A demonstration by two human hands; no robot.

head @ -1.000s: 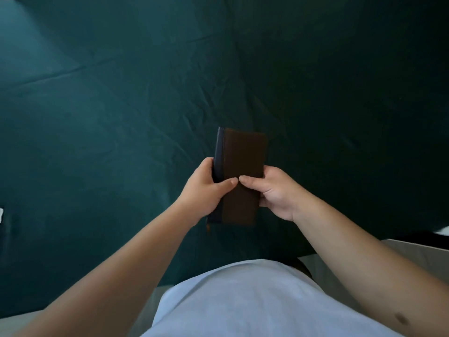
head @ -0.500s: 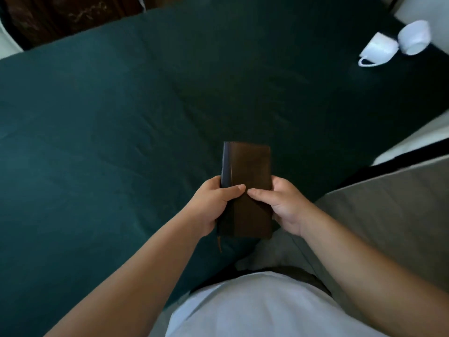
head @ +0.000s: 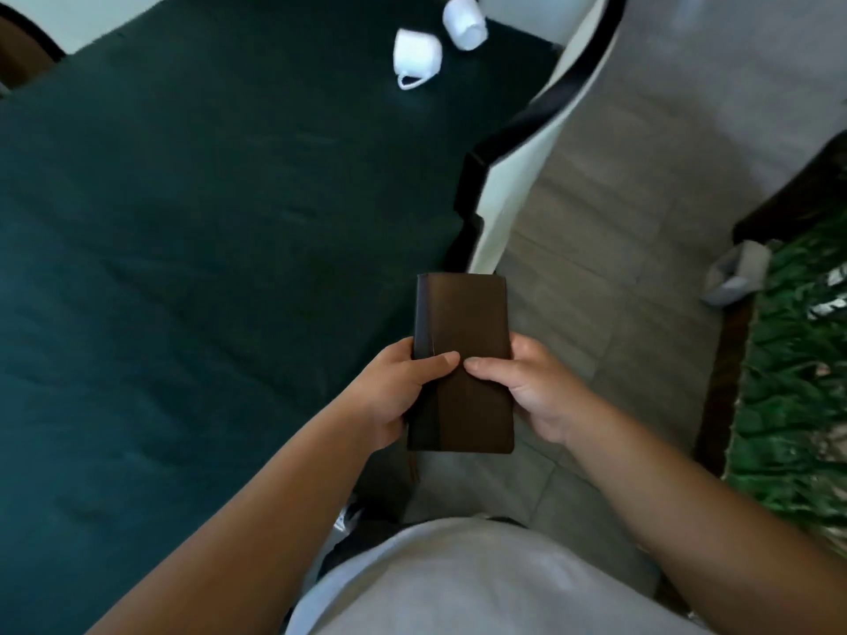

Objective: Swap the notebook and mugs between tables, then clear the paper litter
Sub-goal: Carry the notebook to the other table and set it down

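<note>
A closed brown notebook (head: 463, 323) with a dark spine is held in front of my waist. My left hand (head: 398, 391) grips its left edge and my right hand (head: 527, 387) its right edge, both thumbs on the cover. It hangs over the edge of a table draped in dark green cloth (head: 183, 249). Two white mugs lie on their sides at the far corner of that table: one (head: 416, 57) with its handle toward me, the other (head: 465, 21) just behind it.
Grey tiled floor (head: 609, 213) runs along the right of the table. A green patterned surface (head: 797, 382) with a dark edge lies at the far right, a crumpled grey-white paper (head: 735, 272) beside it. A dark chair back (head: 18, 48) shows at top left.
The view has swung right and I have stepped back from the green table: the notebook, still in both hands, now sits over the table's edge and floor, and the mugs and right-hand surface have come into view.
</note>
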